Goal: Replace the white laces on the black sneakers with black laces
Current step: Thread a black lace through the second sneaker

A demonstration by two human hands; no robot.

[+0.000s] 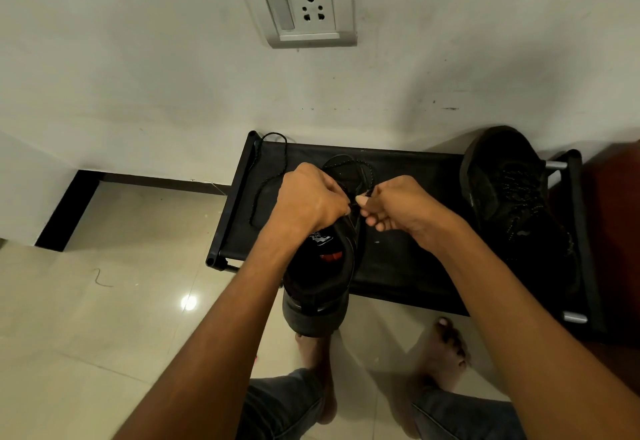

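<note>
Left hand [310,197]: I see it pinching the black lace [266,183] at the sneaker [320,266].
Right hand [398,207]: pinching the lace tip.

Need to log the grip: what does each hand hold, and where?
Left hand and right hand each pinch the black lace near its end, above the sneaker.

Near low-top sneaker [320,266]: black, red patch on its insole
Far low-top sneaker [516,204]: black
Woven shoelace [266,183]: black with pale flecks
Fabric-topped rack [408,266]: black, silver tube ends
Wall socket plate [301,6]: white and grey
Tiled floor [104,318]: glossy beige
</note>
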